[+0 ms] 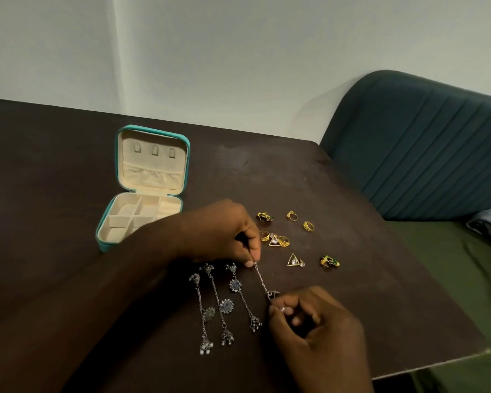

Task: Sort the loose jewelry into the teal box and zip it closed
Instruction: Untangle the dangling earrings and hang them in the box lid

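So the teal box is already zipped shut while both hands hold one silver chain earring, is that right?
No: the head view shows the teal box open, lid raised. The left hand and right hand do hold one silver chain earring.

I log the jewelry box [119, 231] open on the table [54, 171], its lid [153, 168] at the far side. Right of the box, rings [279, 241] and small earrings [295, 260] lie scattered. Right of the box and nearer me, three chain earrings [224, 306] lie side by side. Beside them a fourth chain earring [262, 282] stretches between the left hand [221, 231] and right hand [321, 321]. A chair [423, 154] stands far right of the box.
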